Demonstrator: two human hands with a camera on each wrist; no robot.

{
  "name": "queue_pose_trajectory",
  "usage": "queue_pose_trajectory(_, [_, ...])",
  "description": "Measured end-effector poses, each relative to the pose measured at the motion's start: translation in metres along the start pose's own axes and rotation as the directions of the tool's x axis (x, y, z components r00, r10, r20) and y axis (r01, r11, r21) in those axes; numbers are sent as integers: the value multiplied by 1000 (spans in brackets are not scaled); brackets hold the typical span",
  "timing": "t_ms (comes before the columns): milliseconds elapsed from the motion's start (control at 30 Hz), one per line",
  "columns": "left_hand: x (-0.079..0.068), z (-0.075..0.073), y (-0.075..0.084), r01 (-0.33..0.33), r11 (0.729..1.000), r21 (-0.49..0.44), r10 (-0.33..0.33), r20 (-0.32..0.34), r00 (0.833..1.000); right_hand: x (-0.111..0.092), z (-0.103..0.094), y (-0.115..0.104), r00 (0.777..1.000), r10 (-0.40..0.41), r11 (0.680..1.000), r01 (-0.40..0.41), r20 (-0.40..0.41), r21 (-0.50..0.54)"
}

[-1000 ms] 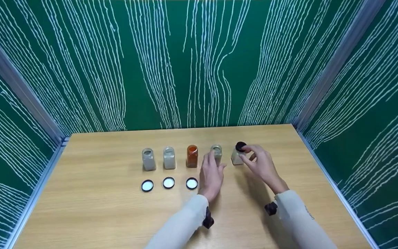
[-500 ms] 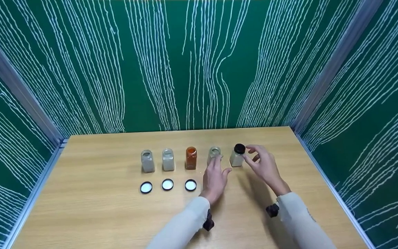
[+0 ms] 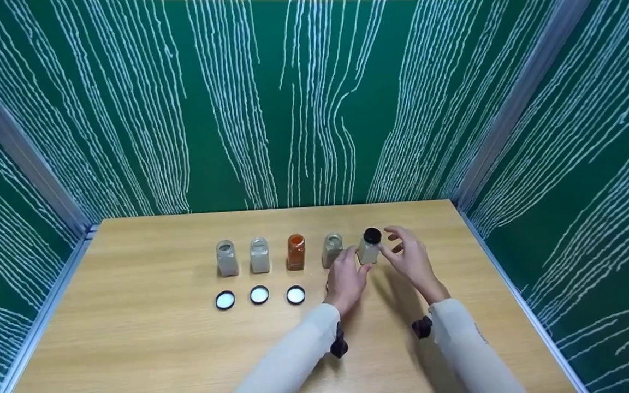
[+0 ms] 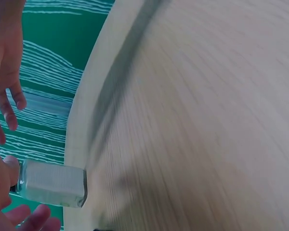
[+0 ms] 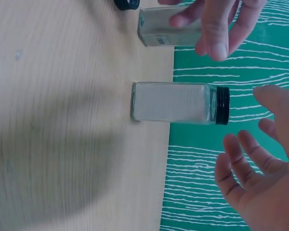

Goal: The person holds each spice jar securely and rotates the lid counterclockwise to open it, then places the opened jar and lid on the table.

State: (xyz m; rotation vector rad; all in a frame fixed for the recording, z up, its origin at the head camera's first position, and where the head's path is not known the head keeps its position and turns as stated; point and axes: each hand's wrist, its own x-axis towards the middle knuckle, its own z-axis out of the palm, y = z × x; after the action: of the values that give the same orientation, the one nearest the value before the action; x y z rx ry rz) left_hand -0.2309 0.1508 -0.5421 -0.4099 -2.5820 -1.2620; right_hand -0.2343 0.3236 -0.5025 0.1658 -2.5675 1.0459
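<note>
A clear square glass jar (image 3: pixel 368 252) with pale contents stands upright, its black lid (image 5: pixel 222 106) on. My right hand (image 3: pixel 413 262) is just right of that lid, fingers spread and loosely bent; the right wrist view shows a gap between them. My left hand (image 3: pixel 345 278) reaches between this jar and an uncapped jar (image 3: pixel 332 248) to its left, fingers relaxed. In the left wrist view its thumb overlaps the top of the capped jar (image 4: pixel 53 185); contact cannot be told. Partly behind the left hand lies a black lid (image 5: pixel 126 4).
Left of these stand an uncapped jar of orange-red powder (image 3: pixel 296 254) and two uncapped pale jars, one of them the leftmost jar (image 3: pixel 227 259). Three upturned black-rimmed lids, including the middle lid (image 3: pixel 259 295), lie before them. Green panels (image 3: pixel 216 164) enclose the wooden table (image 3: pixel 156 327).
My right fingers have come away from the black lid. My left hand has shifted right, from in front of the uncapped jar toward the capped one. The head view has drifted slightly.
</note>
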Motion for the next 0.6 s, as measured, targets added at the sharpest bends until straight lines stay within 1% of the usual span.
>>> queue_pose_trajectory(133, [5, 9, 3, 35, 999, -29, -34, 25, 999, 1, 2, 3, 998, 47, 999, -47, 37, 11])
queue_pose_trajectory(200, [8, 15, 5, 63, 997, -34, -62, 45, 997, 1, 2, 4, 996, 67, 997, -68, 53, 20])
queue_pose_trajectory(333, [13, 24, 6, 83, 996, -34, -81, 63, 995, 1, 2, 7, 993, 89, 995, -92, 77, 34])
queue_pose_trajectory(433, [16, 28, 5, 96, 994, -55, -92, 76, 993, 2, 2, 7, 990, 111, 992, -115, 90, 44])
queue_pose_trajectory(500, [19, 29, 3, 120, 989, -82, -113, 85, 990, 2, 2, 8, 988, 120, 991, -124, 95, 47])
queue_pose_trajectory(600, [23, 30, -1, 149, 982, -113, -140, 86, 986, 3, 3, 7, 989, 114, 992, -119, 94, 52])
